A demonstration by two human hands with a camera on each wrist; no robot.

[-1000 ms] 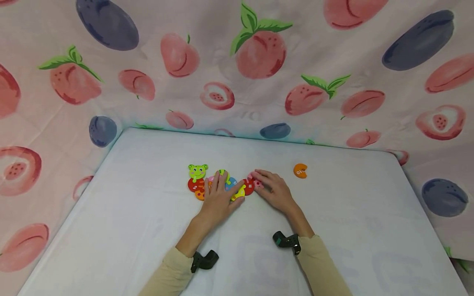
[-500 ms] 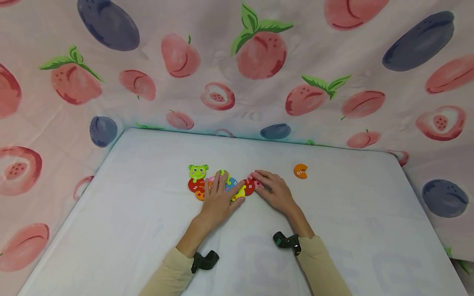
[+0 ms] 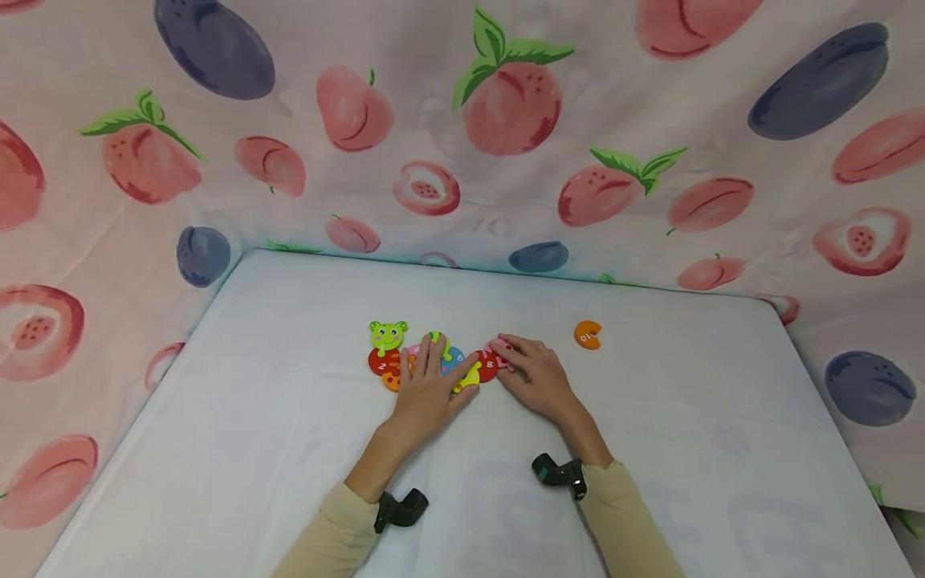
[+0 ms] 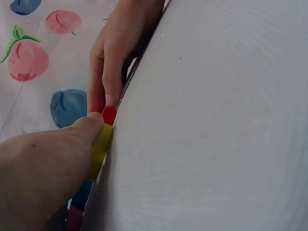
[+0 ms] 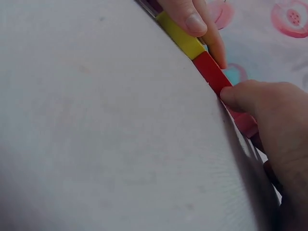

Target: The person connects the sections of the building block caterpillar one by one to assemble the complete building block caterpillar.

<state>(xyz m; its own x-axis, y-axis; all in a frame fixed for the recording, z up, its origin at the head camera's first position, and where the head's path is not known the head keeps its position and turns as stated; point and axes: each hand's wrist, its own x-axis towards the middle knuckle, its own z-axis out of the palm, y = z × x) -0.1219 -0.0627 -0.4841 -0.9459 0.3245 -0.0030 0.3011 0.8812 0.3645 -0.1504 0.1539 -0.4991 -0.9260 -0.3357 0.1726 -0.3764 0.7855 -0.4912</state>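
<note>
A caterpillar number puzzle lies on the table, its green smiling head piece point(image 3: 388, 335) at the left end. My left hand point(image 3: 425, 389) rests flat across its middle pieces with fingers spread, hiding much of them. At the right end, my right hand point(image 3: 538, 379) pinches a pink puzzle piece point(image 5: 246, 123) beside the red piece numbered 8 point(image 3: 486, 366). The right thumb presses at the edge where red and pink meet in the right wrist view. A yellow piece point(image 4: 100, 153) lies by the left thumb. Apart from the row, an orange piece numbered 10 point(image 3: 587, 335) lies to the right.
A white-covered table point(image 3: 289, 449) spreads around the puzzle. Fruit-patterned cloth point(image 3: 426, 96) hangs behind it and at the sides. Black wrist cameras point(image 3: 401, 508) are strapped over the beige sleeves point(image 3: 325, 534).
The right hand's fingers have shifted slightly on the pink piece, uncovering more of it near the red 8. The left hand has stayed in place.
</note>
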